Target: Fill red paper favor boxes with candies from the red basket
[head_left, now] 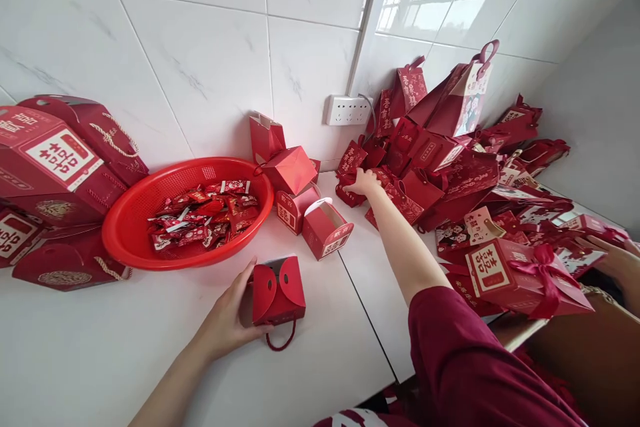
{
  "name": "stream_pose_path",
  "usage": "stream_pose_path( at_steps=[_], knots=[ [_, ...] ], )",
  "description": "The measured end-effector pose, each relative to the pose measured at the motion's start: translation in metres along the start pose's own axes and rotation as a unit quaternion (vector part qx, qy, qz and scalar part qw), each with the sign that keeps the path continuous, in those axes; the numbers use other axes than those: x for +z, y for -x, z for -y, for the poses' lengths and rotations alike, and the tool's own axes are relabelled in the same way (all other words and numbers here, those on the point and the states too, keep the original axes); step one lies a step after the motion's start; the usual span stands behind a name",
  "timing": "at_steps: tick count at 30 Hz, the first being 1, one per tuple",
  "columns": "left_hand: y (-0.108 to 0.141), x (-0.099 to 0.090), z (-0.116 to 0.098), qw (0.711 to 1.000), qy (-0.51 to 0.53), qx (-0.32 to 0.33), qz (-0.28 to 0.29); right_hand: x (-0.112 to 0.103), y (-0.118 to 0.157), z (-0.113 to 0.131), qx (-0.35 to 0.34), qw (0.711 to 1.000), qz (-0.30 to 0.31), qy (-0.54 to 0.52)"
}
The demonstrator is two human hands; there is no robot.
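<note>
My left hand (pixel 227 307) is closed round the side of a small red candy box (pixel 280 293). The box stands on the white table with two rounded flaps folded over its front and a dark red cord handle hanging at its base. Farther off, my right hand (pixel 366 181) reaches into a heap of red gift boxes, its fingers curled down over a small dark red gift box (pixel 349 195). The fingertips are partly hidden. Between the hands sits a small open-topped red box (pixel 327 228), with another red box (pixel 290 170) stacked behind it.
A red plastic basket (pixel 117 240) holds wrapped candies (pixel 200 217). Large red gift boxes (pixel 55 153) stand at left. The heap of boxes (pixel 450 167) fills the right, with a ribboned box (pixel 530 277) in front. Another person's hand (pixel 617 267) is at the right edge. A power strip (pixel 349 111) is on the wall.
</note>
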State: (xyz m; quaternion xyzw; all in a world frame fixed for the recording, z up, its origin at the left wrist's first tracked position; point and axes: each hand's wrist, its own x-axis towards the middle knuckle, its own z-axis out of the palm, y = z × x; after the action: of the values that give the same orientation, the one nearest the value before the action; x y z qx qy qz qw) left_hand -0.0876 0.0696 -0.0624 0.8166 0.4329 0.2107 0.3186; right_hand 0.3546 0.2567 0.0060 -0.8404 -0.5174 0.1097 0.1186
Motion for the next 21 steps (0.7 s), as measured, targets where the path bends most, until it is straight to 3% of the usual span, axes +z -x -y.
stream_pose_path(
  at_steps=[3,5,10,14,16,21],
  knots=[
    [0.0,0.0,0.001,1.0,0.001,-0.001,-0.002,0.008,0.007,0.009,-0.041,0.999,-0.002,0.017],
    [0.0,0.0,0.001,1.0,0.0,-0.007,0.002,0.002,0.011,0.013,-0.058,0.998,-0.016,0.022],
    [0.0,0.001,0.002,1.0,-0.001,-0.008,0.006,-0.056,0.003,0.003,-0.059,0.99,-0.12,0.033],
    [0.001,0.001,0.004,1.0,-0.012,-0.007,0.004,-0.091,-0.014,-0.02,-0.006,0.983,-0.176,0.058],
    [0.001,0.001,0.004,1.0,-0.017,-0.005,0.004,-0.09,-0.021,-0.03,0.005,0.98,-0.183,0.072],
    [0.002,0.0,0.001,1.0,-0.012,-0.001,0.007,-0.064,-0.033,-0.037,0.008,0.98,-0.18,0.087]
  ],
)
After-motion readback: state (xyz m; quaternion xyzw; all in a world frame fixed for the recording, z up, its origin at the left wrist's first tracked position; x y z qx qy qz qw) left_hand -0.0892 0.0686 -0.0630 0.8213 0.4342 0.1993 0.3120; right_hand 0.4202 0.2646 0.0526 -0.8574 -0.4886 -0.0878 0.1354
